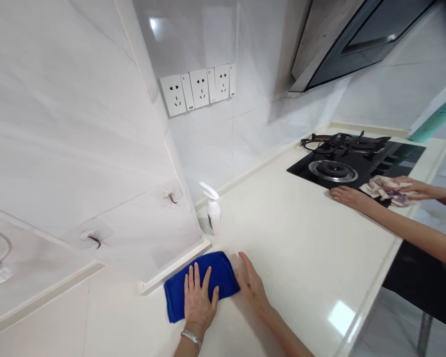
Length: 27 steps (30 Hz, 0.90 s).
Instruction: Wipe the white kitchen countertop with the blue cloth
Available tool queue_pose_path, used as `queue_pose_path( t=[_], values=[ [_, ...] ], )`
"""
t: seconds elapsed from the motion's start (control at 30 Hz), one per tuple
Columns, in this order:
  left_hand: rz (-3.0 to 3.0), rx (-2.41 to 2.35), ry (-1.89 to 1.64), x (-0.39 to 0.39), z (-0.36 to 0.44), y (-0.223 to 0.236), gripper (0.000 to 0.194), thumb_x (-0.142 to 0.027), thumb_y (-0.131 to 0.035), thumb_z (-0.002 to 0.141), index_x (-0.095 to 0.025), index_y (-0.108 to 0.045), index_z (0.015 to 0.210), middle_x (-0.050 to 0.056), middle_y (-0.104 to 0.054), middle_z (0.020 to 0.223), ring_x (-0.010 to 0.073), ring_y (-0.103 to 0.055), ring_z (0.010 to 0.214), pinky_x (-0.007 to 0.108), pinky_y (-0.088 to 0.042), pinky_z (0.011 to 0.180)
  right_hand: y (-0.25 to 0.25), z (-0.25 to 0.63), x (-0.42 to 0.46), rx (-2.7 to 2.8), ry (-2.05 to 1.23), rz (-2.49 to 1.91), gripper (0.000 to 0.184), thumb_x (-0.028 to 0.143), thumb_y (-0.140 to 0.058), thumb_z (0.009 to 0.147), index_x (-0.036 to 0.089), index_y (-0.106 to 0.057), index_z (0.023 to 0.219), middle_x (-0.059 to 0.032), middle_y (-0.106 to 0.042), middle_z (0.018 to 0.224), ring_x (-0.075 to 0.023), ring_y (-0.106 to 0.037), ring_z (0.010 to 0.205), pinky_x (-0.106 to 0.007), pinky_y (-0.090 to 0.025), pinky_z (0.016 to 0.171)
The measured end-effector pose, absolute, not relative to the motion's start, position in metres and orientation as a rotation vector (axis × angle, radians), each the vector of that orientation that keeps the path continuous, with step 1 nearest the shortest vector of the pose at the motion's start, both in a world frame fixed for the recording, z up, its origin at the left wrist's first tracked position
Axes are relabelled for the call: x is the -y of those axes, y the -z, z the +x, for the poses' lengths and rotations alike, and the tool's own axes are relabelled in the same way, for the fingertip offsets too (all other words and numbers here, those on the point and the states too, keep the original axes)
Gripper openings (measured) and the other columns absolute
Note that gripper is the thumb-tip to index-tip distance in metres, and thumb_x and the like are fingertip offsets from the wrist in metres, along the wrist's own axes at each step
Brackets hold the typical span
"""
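- Left hand (197, 298) lies flat, fingers spread, on the blue cloth (199, 284) just in front of the spray bottle (213, 209).
- Right hand (251, 285), open, touches the cloth's edge on the desk (305, 258).
- Best to press evenly, I'd say.

The left hand (197, 297) covered part of the blue cloth (215, 275), the spray bottle (213, 210) label was too small to read, and the green bottle (434, 121) was cut off at the right edge.

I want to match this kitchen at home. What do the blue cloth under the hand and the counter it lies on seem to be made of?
Blue cloth: soft, matte fabric, likely microfibre; it folds and shows no shine under the left hand.
Counter: smooth, glossy cream slab, probably engineered stone or solid surface; it mirrors a bright light patch near its edge.
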<state>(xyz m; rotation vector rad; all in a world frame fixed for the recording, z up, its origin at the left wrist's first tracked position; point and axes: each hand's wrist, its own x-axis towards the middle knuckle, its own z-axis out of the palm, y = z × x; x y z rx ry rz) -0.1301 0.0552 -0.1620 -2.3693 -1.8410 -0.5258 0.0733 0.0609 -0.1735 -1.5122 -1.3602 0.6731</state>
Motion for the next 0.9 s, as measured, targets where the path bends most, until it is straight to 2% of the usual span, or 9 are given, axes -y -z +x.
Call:
queue_pose_path(
  t=[0.17, 0.23, 0.37, 0.47, 0.5, 0.53, 0.67, 0.8, 0.9],
  values=[
    [-2.709, 1.765, 0.509, -0.036, -0.046, 0.172, 0.080, -0.037, -0.051, 0.091, -0.019, -0.011, 0.158, 0.018, -0.006, 0.166, 0.0404, -0.004, 0.153, 0.069, -0.021, 0.123, 0.185, 0.084, -0.022, 1.537, -0.351, -1.525, 0.052, 0.036, -0.036, 0.102, 0.024, -0.034, 0.152, -0.0083, -0.046, 0.153, -0.0235, -0.037, 0.145, -0.053, -0.036, 0.120],
    [-2.859, 1.588, 0.510, -0.017, -0.007, 0.173, 0.089, -0.039, -0.057, 0.088, -0.019, -0.007, 0.158, 0.015, -0.009, 0.166, 0.0355, -0.003, 0.154, 0.062, -0.021, 0.126, 0.184, 0.101, -0.018, 1.644, -0.230, -1.572, 0.050, 0.034, -0.035, 0.101, 0.021, -0.040, 0.149, -0.0095, -0.051, 0.149, -0.0251, -0.040, 0.143, -0.056, -0.033, 0.120],
    [-3.192, 1.245, 0.513, 0.015, 0.017, 0.160, 0.096, -0.036, -0.062, 0.083, -0.018, -0.006, 0.158, 0.014, -0.003, 0.165, 0.0339, -0.004, 0.154, 0.059, -0.022, 0.126, 0.183, 0.135, 0.014, 1.795, 0.005, -1.766, 0.049, 0.035, -0.038, 0.100, 0.021, -0.048, 0.146, -0.0095, -0.058, 0.142, -0.0315, -0.044, 0.140, -0.067, -0.021, 0.121],
    [-3.314, 1.028, 0.548, 0.020, -0.025, 0.152, 0.070, -0.032, -0.057, 0.086, -0.021, -0.038, 0.152, 0.009, -0.014, 0.166, 0.0270, -0.015, 0.154, 0.051, -0.030, 0.125, 0.185, 0.138, 0.050, 1.930, 0.178, -1.791, 0.053, 0.037, -0.043, 0.099, 0.025, -0.042, 0.151, -0.0075, -0.052, 0.148, -0.0349, -0.041, 0.141, -0.068, -0.024, 0.118],
    [-3.316, 0.968, 0.569, 0.019, -0.047, 0.151, 0.051, -0.030, -0.054, 0.087, -0.029, -0.057, 0.138, 0.003, -0.021, 0.165, 0.0261, -0.019, 0.153, 0.055, -0.030, 0.125, 0.185, 0.133, 0.059, 1.984, 0.204, -1.794, 0.055, 0.038, -0.044, 0.099, 0.029, -0.039, 0.152, -0.0055, -0.048, 0.151, -0.0363, -0.038, 0.143, -0.069, -0.028, 0.116],
    [-3.258, 1.025, 0.589, 0.017, -0.073, 0.151, 0.042, -0.026, -0.048, 0.090, -0.036, -0.066, 0.126, -0.003, -0.028, 0.163, 0.0240, -0.023, 0.153, 0.056, -0.030, 0.125, 0.183, 0.126, 0.064, 2.031, 0.214, -1.808, 0.056, 0.038, -0.044, 0.098, 0.033, -0.036, 0.153, -0.0031, -0.044, 0.154, -0.0381, -0.034, 0.145, -0.069, -0.030, 0.113],
    [-2.706, 1.546, 0.854, 0.005, -0.189, 0.157, 0.044, -0.023, -0.039, 0.094, -0.029, -0.064, 0.129, 0.009, -0.052, 0.150, 0.0250, -0.038, 0.146, 0.059, -0.038, 0.119, 0.169, 0.100, 0.049, 2.054, 0.170, -1.948, 0.059, 0.036, -0.044, 0.097, 0.039, -0.032, 0.154, 0.0019, -0.031, 0.161, -0.0435, -0.019, 0.149, -0.074, -0.026, 0.111],
    [-2.093, 2.119, 0.881, 0.002, -0.270, 0.162, 0.057, -0.044, -0.036, 0.096, -0.009, -0.058, 0.135, 0.023, -0.047, 0.150, 0.0377, -0.031, 0.148, 0.063, -0.033, 0.119, 0.150, 0.098, -0.006, 2.033, 0.009, -2.043, 0.060, 0.030, -0.047, 0.091, 0.026, -0.043, 0.150, -0.0037, -0.028, 0.163, -0.0449, -0.015, 0.149, -0.072, -0.020, 0.114],
    [-1.886, 2.359, 0.736, 0.005, -0.285, 0.165, 0.072, -0.052, -0.028, 0.095, -0.003, -0.048, 0.143, 0.027, -0.041, 0.153, 0.0437, -0.025, 0.149, 0.066, -0.031, 0.117, 0.136, 0.106, -0.053, 2.110, -0.206, -2.067, 0.062, 0.026, -0.053, 0.080, 0.018, -0.053, 0.141, -0.0064, -0.026, 0.163, -0.0441, -0.013, 0.150, -0.068, -0.015, 0.119]
  ],
)
